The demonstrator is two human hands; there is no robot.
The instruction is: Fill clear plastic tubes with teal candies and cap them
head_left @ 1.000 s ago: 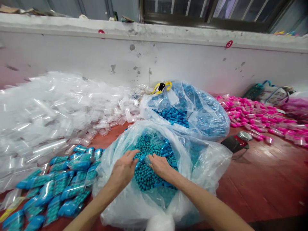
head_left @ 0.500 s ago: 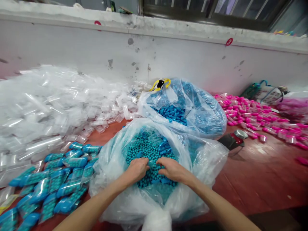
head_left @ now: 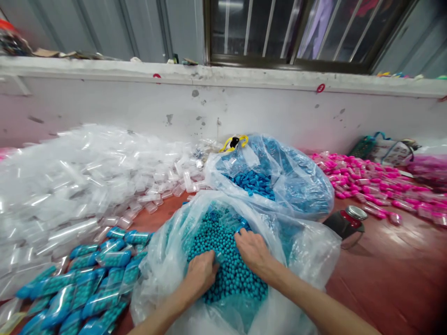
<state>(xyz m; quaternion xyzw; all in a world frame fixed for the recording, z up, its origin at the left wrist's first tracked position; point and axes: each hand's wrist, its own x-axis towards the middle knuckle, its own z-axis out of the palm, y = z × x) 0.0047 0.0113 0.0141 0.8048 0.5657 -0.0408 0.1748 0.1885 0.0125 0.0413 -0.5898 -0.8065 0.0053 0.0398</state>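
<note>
An open clear plastic bag (head_left: 157, 274) holds many small teal beads (head_left: 232, 265), with clear tubes and blue caps among them at the back. My left hand (head_left: 202, 272) is at the left of the beads, its fingers closed on a small clear tube (head_left: 218, 258). Over the right side of the beads, my right hand (head_left: 252, 250) has its fingers bent at the blue caps (head_left: 243, 225); what it grips is hidden.
Filled blue-capped tubes (head_left: 84, 279) lie at left, below a heap of clear tubes (head_left: 87, 172). Behind stands a bag of blue caps (head_left: 303, 181). Pink-capped tubes (head_left: 377, 181) and a dark jar (head_left: 349, 221) are at right.
The view has tilted upward. My right hand has moved back toward the blue caps, and my hands are farther apart in depth. Blue caps at the front of the beads no longer show.
</note>
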